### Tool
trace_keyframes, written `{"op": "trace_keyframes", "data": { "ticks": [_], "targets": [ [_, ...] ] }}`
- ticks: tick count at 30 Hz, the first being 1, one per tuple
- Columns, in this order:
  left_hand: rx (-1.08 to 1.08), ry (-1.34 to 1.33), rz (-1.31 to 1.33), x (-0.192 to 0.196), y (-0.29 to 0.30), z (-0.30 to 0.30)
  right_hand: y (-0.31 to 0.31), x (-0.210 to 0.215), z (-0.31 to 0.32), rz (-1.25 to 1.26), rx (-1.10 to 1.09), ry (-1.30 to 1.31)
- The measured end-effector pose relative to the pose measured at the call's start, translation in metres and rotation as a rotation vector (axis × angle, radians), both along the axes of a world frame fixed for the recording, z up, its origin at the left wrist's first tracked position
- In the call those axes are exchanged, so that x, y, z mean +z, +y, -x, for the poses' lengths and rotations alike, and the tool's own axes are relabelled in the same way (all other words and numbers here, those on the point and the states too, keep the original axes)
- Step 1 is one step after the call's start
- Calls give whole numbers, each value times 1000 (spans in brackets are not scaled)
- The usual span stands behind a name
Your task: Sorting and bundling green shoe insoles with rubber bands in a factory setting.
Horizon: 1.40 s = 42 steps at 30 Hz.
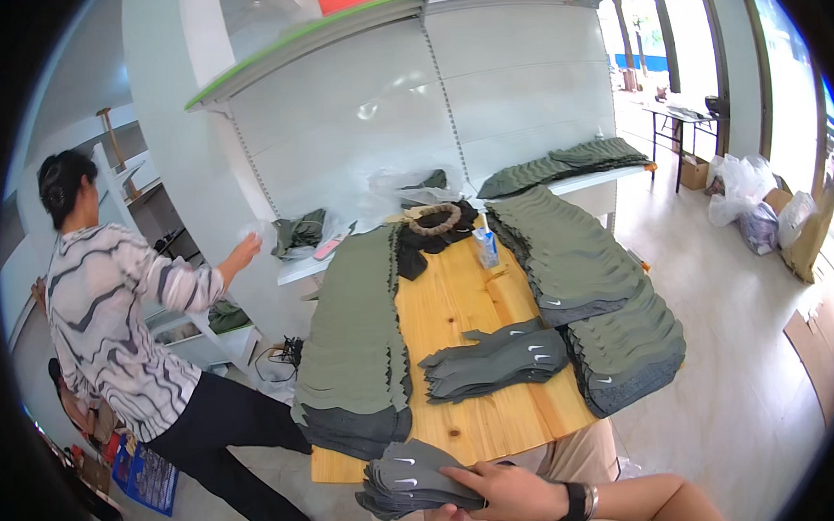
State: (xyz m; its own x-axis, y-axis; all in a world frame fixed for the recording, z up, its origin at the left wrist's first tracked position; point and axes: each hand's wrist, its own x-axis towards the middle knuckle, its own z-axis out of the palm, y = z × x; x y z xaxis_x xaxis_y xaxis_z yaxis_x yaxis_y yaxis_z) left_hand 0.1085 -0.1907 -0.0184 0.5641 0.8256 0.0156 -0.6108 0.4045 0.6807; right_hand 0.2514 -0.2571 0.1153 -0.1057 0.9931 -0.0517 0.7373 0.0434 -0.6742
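At the table's near edge I hold a fanned stack of dark grey cut fabric pieces [402, 477] with small white marks. My right hand [512, 491] closes over the stack's right end, fingers on its top layer. Below it, my left hand [444, 519] shows only in part at the lower edge, gripping the same end; the rest is hidden. Another pile of dark grey fabric pieces [494, 363] lies mid-table. Long rows of overlapping olive-green fabric pieces [350, 327] run along the left side, with more green fabric rows [577, 250] on the right.
On the wooden table [455, 291] stand a small blue-and-white bottle [485, 249] and, behind it, a brown ring-shaped item [434, 220] on black cloth. A shelf unit [338, 116] backs the table. To the left stands a person [134, 298]; plastic bags [755, 203] lie on the right floor.
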Motion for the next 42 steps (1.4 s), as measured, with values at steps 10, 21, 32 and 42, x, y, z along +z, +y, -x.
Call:
{"op": "trace_keyframes", "data": {
  "ticks": [10, 21, 32, 42],
  "targets": [
    [-223, -33, 198, -2, -13, -26, -26, -54, 21, -204, -196, -288],
    [94, -89, 351, 23, 22, -8, -39, 31, -116, 95, -109, -39],
    [-76, -336, 308, 12, 47, -6, -25, 22, -142, -389, -767, -203],
    [-164, -39, 117, 42, 45, -12, -21, -3, -225, -507, -922, -715]
  ]
}}
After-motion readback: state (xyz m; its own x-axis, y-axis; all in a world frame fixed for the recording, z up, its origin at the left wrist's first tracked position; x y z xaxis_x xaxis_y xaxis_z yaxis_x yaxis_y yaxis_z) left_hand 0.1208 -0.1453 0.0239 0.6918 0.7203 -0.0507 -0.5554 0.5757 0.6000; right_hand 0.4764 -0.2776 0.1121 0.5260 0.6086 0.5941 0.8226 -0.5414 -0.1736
